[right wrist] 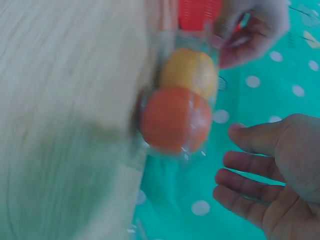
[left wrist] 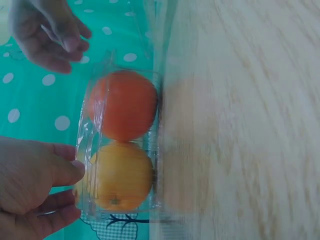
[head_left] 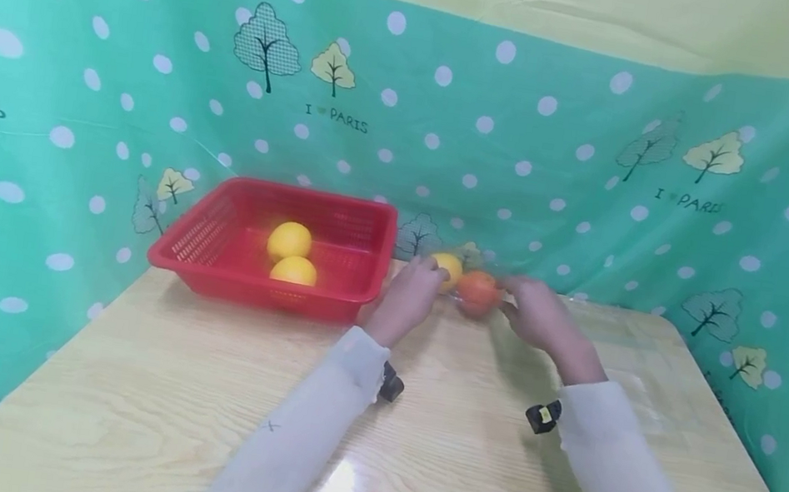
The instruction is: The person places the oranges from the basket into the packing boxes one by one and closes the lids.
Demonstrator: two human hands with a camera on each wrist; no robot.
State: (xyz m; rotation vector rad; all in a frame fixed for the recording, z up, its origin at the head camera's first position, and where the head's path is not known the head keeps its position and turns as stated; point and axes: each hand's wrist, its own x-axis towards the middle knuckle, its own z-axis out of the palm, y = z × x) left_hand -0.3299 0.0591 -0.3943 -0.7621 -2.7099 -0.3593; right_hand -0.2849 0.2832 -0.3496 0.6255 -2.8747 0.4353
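Observation:
A clear plastic box (left wrist: 92, 145) stands near the table's back edge with two round fruits inside, a red-orange one (left wrist: 123, 105) and a yellow-orange one (left wrist: 125, 176). My left hand (left wrist: 37, 185) pinches the box's upper edge at the yellow-orange fruit's end, thumb against the plastic. At the other end, my right hand (right wrist: 280, 175) is held a little apart from the box, fingers spread and nothing in them. In the head view, the left hand (head_left: 409, 294) is beside the red basket and the right hand (head_left: 542, 315) is just right of the red-orange fruit.
The red plastic basket (head_left: 259, 293) at the back left holds two yellow fruits (head_left: 289, 241). Clear plastic packaging (head_left: 634, 393) lies on the right part of the wooden table (head_left: 208, 388). A green dotted cloth (head_left: 457, 120) hangs behind the table.

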